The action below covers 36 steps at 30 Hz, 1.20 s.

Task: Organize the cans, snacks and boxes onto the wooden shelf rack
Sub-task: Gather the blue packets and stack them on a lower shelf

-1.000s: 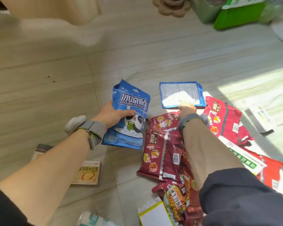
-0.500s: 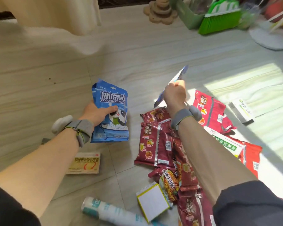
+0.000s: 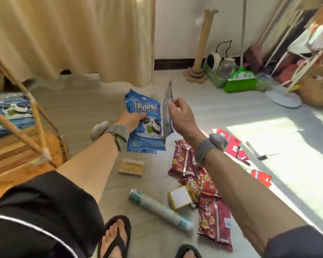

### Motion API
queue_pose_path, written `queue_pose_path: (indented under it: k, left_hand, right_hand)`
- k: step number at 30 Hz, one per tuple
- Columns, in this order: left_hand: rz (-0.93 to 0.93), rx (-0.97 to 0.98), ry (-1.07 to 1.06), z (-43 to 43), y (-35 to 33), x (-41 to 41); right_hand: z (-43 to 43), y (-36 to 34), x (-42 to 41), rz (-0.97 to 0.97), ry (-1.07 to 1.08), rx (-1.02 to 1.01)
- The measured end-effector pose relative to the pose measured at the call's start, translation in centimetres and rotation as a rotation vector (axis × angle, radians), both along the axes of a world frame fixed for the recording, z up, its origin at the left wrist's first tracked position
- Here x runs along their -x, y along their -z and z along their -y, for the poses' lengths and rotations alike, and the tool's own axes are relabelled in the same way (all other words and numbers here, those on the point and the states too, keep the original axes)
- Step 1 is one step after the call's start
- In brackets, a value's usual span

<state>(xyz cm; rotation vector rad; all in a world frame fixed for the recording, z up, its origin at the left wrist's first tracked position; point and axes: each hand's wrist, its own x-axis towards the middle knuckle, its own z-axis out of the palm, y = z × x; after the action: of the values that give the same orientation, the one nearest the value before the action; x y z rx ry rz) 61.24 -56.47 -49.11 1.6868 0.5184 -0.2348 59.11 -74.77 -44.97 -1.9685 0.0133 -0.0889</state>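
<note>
A person's left hand (image 3: 131, 119) gripped a glossy blue cooling-patch pouch (image 3: 146, 123) printed with a cartoon panda, thumb across its face and fingers curled behind; more flat blue edges showed beneath it, so the hand appeared to hold a small stack. The right hand (image 3: 181, 116) pinched a second blue pouch (image 3: 167, 110) between thumb and fingertips, holding it edge-on and upright, just beside the first. Both wrists wore grey fabric bands.

On the pale tiled floor (image 3: 222, 112) below lay crinkled maroon foil snack packets (image 3: 199, 183) in an overlapping heap, with red packets (image 3: 233, 144) farther right at the edge of a sunlit patch. A small cube-shaped box (image 3: 179, 197) with a white face and yellow edging touched the heap, and a white-and-teal cylinder (image 3: 159, 209) lay on its side near it. A flat cream box (image 3: 131, 166) rested between the arms.

At the far left stood the wooden shelf rack (image 3: 22, 146), its slatted board already carrying another panda pouch (image 3: 10, 110).
</note>
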Motion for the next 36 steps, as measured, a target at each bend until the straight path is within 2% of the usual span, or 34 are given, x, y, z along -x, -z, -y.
queue_pose_path:
  k: [5, 11, 16, 19, 21, 23, 27, 32, 36]
  left_hand:
    - [0.072, 0.102, -0.046, -2.4, -4.5, 6.4]
    - [0.102, 0.208, -0.111, -5.3, -5.6, 10.2]
    - [0.137, 0.185, -0.152, -7.7, -8.4, 14.7]
    - [0.119, 0.150, -0.182, -9.3, -9.3, 16.6]
    - [0.116, 0.173, -0.220, -10.1, -10.0, 17.8]
    - [0.175, 0.159, -0.260, -11.5, -10.6, 19.4]
    - [0.269, 0.126, -0.347, -13.9, -11.4, 21.8]
    - [0.213, 0.020, -0.444, -17.8, -12.5, 25.8]
    - [0.191, 0.017, -0.502, -19.9, -11.5, 27.5]
  right_hand:
    - [-5.3, -3.8, 6.5, 0.049, -0.197, -0.001]
    - [-8.1, -6.3, 10.0, 0.053, -0.240, -0.043]
    - [-10.0, -6.9, 12.0, 0.091, -0.210, -0.034]
    - [-10.6, -7.4, 12.9, -0.113, -0.165, -0.115]
    - [-11.0, -7.7, 13.2, -0.327, -0.257, -0.256]
    - [-12.3, -8.5, 14.6, -0.453, -0.375, -0.370]
    - [-14.1, -8.3, 16.0, -0.512, -0.501, -0.452]
    - [-18.5, -7.3, 18.0, -0.548, -0.618, -0.511]
    - [-20.4, -6.1, 18.8, -0.613, -0.666, -0.491]
